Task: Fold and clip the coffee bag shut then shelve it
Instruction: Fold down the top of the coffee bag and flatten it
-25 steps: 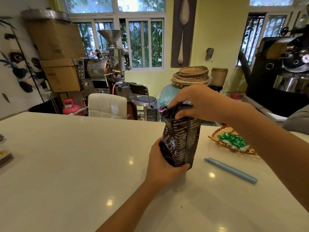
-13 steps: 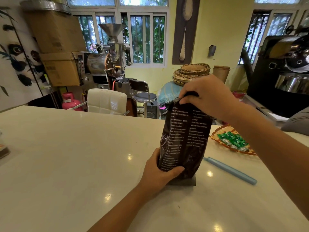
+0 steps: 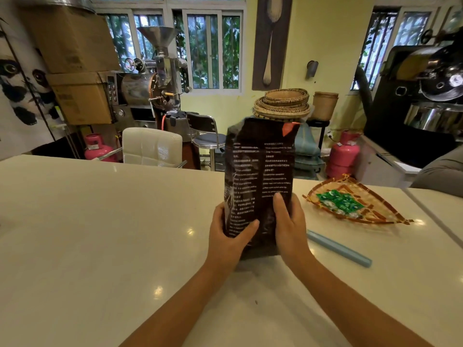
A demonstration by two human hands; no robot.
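Both hands' grip clamps upright coffee bag point(image 3: 260, 176); woven tray point(image 3: 375, 216) holds green packets point(image 3: 338, 202).

Bag point(image 3: 260, 171) upright on table point(image 3: 100, 234); clip point(image 3: 338, 247) right; basket point(image 3: 370, 211) behind clip

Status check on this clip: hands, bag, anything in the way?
Left hand and right hand both grip the coffee bag low. Bag upright on counter, top unfolded. Blue clip lying right of it, untouched. Nothing in the way.

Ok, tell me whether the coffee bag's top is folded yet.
Not folded: the coffee bag stands upright at full height, top edge unrolled, both hands low on its sides.
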